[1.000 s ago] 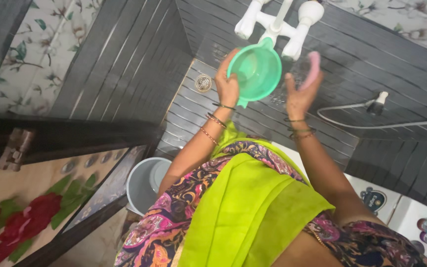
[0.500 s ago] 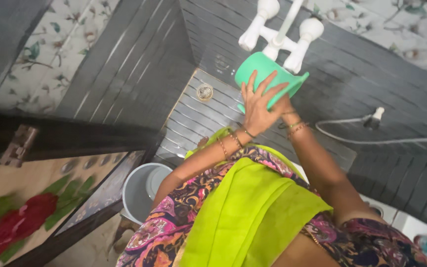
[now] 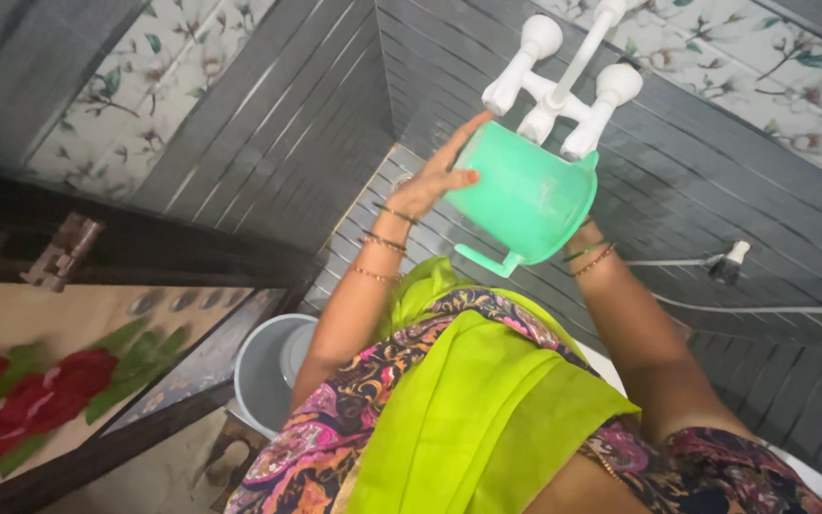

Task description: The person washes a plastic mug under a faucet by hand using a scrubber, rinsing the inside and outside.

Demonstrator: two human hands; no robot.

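A green plastic mug (image 3: 525, 195) is held tilted just under a white two-knob wall tap (image 3: 563, 81), its handle pointing down and left. My left hand (image 3: 430, 181) presses against the mug's base side, fingers stretched along it. My right hand is hidden behind the mug; only its bangled wrist (image 3: 590, 249) shows below the rim. The inside of the mug is out of sight.
A grey bucket (image 3: 264, 366) stands on the floor at lower left, beside a dark door frame and a door with red flowers (image 3: 59, 390). A white hose with a spray nozzle (image 3: 727, 262) runs along the dark striped wall at right.
The mug turned from facing me to base toward me and rose closer to the tap. The pink scrubber in my right hand went out of sight behind the mug.
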